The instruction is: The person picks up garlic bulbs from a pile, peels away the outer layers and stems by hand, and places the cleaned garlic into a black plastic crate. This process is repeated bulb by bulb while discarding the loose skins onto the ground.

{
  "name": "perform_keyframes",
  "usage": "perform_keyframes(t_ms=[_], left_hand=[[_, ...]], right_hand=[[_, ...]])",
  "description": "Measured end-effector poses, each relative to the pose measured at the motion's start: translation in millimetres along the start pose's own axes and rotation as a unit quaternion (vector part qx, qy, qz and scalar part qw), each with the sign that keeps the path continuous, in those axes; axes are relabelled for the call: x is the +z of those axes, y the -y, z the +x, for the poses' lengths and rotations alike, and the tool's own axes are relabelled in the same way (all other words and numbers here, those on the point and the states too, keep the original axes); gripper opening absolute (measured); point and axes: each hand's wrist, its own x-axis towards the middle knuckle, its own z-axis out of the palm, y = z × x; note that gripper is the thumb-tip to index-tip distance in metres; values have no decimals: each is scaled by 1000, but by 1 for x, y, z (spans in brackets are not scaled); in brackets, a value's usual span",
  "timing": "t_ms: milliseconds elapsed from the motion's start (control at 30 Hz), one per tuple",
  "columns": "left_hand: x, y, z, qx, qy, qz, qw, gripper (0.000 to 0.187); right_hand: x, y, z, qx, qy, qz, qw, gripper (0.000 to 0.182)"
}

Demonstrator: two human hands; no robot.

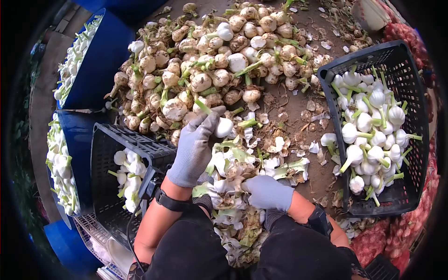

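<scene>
1. The left hand (pixel 195 148), in a grey glove, reaches forward and pinches a peeled white garlic bulb (pixel 224 127) at its fingertips, at the near edge of the unpeeled heap (pixel 210 60).
2. The bulb's long axis runs roughly left to right; its green stalk stub (pixel 247 123) points right, toward the right crate (pixel 410 84) (already full of cleaned bulbs).
3. The right hand (pixel 267 191) rests curled on the pile of peelings (pixel 238 210) between the knees; what it grips, I cannot tell.
4. A second black crate (pixel 105 154) sits just left of the left wrist.
</scene>
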Motion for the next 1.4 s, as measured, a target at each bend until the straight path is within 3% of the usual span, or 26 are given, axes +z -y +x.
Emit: perform_keyframes(t_ms=[33,100,133,167,233,267,367,400,500,567,633,700,733,800,833,867,933,1033,1067,1167,1200,1233,1300,1333,1367,1400], left_hand=[[22,-12,0,13,22,108,994,43],[83,-35,-19,9,191,147,970,60],[100,-54,-27,7,327,108,939,64],[102,-43,-18,83,309,50,946,62],[93,-75,-14,106,157,26,982,59],[74,-74,-6,132,102,12,986,56],[39,-46,-2,84,21,15,996,51],[25,-28,2,33,17,18,999,47],[2,13,5,-29,1,136,990,38],[-12,26,7,-53,19,216,975,38],[-21,35,9,-49,24,228,972,45],[-17,36,8,147,-19,482,864,58],[-17,39,10,261,1,517,815,71],[-14,48,9,242,68,491,834,72],[-14,47,6,212,112,472,849,72],[-11,44,1,179,112,468,858,69],[-10,43,-4,214,113,499,832,70],[-7,39,-9,249,58,529,809,69],[-6,38,-8,263,41,536,801,66],[-11,32,-8,244,60,501,828,70],[-11,35,-8,98,74,283,951,76],[-14,27,-9,29,71,211,974,76],[-16,31,-11,-7,71,71,995,66],[-19,29,-12,-51,98,15,994,61],[-21,26,-13,-92,126,-42,987,61],[-20,27,-12,-118,127,-55,983,71]], right_hand=[[3,-4,1,4,-2,-4,1000,21],[12,-14,9,-42,-149,37,987,20],[24,-16,20,-52,-78,-131,987,23],[30,-23,29,-81,-157,103,979,28],[-31,-2,14,-97,-172,164,966,32],[-51,-10,23,-28,-193,207,959,32],[-95,-56,81,100,-509,-21,854,18],[-105,-71,104,146,-554,-47,819,23],[-121,-95,140,271,-478,45,834,42],[-127,-108,133,275,-350,116,888,48],[-108,-102,117,235,-371,144,887,39],[-64,-107,103,130,-422,270,856,30],[-57,-86,82,106,-380,397,828,25],[-38,-55,49,24,-315,585,747,28],[-37,-43,37,52,-286,615,733,33],[-37,-38,30,47,-286,588,755,36],[-41,-29,24,64,-281,548,786,33],[-39,-19,23,58,-290,559,775,27],[-41,-17,26,84,-289,502,811,23],[-45,-12,21,59,-278,539,793,23],[-51,-7,17,60,-275,543,791,21],[-52,-3,16,61,-274,547,789,21],[-50,1,14,32,-365,391,844,18],[-46,-12,18,77,-347,292,888,18],[-44,-13,18,77,-345,294,888,18],[-43,-11,17,39,-415,140,898,18]])
